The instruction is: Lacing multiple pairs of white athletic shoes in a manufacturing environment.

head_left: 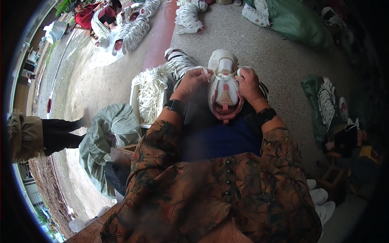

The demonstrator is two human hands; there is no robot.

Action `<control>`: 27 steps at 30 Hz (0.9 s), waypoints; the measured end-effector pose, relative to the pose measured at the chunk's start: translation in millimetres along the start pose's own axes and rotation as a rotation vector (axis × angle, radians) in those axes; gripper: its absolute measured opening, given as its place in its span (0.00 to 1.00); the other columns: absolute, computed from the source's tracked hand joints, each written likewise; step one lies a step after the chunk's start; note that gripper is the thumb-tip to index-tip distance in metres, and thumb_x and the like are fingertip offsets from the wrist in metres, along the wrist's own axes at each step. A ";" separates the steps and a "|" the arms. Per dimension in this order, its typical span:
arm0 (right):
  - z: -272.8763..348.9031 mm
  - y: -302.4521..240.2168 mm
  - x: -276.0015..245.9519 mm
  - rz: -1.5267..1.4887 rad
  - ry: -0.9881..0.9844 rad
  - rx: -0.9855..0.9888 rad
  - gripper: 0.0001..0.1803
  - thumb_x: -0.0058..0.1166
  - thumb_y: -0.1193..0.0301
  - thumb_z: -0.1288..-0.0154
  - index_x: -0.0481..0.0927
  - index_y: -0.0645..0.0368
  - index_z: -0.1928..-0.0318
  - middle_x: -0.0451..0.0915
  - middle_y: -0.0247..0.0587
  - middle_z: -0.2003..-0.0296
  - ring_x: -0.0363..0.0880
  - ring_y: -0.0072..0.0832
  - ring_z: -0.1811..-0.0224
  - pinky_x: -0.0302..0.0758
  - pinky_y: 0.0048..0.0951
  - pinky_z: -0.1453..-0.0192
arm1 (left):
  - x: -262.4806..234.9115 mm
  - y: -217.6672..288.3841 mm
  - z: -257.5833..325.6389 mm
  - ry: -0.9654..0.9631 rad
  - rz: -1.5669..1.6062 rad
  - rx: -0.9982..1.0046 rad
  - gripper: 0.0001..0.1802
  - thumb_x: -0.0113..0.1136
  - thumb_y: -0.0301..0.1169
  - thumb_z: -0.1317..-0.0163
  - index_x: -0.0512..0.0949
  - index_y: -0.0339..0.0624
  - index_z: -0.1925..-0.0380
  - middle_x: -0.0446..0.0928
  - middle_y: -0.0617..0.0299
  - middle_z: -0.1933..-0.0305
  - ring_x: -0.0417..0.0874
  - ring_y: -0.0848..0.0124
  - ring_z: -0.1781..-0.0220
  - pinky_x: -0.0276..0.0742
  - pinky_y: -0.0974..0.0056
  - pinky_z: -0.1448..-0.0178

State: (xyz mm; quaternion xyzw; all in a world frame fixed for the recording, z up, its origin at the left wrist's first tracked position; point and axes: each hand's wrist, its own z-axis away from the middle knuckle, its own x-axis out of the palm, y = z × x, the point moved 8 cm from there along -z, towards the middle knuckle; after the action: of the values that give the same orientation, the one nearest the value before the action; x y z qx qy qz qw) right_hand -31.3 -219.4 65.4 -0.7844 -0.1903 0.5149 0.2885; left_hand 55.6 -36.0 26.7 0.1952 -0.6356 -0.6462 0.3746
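Near the frame's upper centre, the left hand (197,78) and right hand (249,82), each pinching the white lace (222,76), should draw evenly across the pale shoe (225,91).

Grey speckled floor (279,60): green sack (300,24) upper right, white bundle (189,18) top centre; paler ground (107,83) left, white sheet (101,58) under striped bundles (135,35).

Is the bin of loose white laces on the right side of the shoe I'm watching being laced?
No, the bin stands to the left of the shoe, beyond the left hand.
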 end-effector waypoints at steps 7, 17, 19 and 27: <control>-10.4 -20.5 12.5 0.179 -0.120 -0.136 0.08 0.56 0.77 0.47 0.70 0.63 0.78 0.76 0.51 0.75 0.76 0.47 0.69 0.72 0.40 0.65 | 3.2 2.3 6.9 0.079 -0.061 -0.037 0.08 0.59 0.31 0.39 0.79 0.42 0.75 0.74 0.73 0.78 0.69 0.82 0.76 0.63 0.76 0.70; 9.9 -30.3 -1.8 0.217 0.055 0.018 0.10 0.60 0.69 0.47 0.75 0.62 0.74 0.78 0.54 0.75 0.78 0.46 0.72 0.73 0.44 0.67 | 16.6 10.7 12.8 0.198 -0.068 0.043 0.09 0.61 0.31 0.42 0.81 0.35 0.73 0.79 0.66 0.74 0.75 0.79 0.73 0.71 0.72 0.67; 16.9 -43.4 -3.8 0.328 -0.028 0.011 0.09 0.58 0.70 0.45 0.75 0.63 0.71 0.78 0.55 0.72 0.79 0.48 0.68 0.74 0.45 0.64 | 16.3 9.2 11.9 0.228 -0.159 0.033 0.09 0.61 0.31 0.42 0.81 0.35 0.74 0.79 0.64 0.74 0.76 0.78 0.72 0.72 0.70 0.66; 25.1 -35.8 7.1 0.390 -0.010 -0.024 0.07 0.49 0.78 0.46 0.74 0.67 0.65 0.76 0.58 0.70 0.77 0.53 0.64 0.74 0.47 0.58 | 16.5 14.7 9.8 0.365 -0.655 0.136 0.11 0.63 0.33 0.48 0.79 0.35 0.75 0.79 0.50 0.76 0.81 0.67 0.73 0.75 0.61 0.65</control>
State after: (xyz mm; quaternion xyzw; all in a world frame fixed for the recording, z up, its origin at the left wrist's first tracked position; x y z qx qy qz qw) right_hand -51.6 -181.5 76.2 -0.8073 -0.0424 0.5628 0.1727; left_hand 41.3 -40.1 45.8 0.5242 -0.5040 -0.6426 0.2414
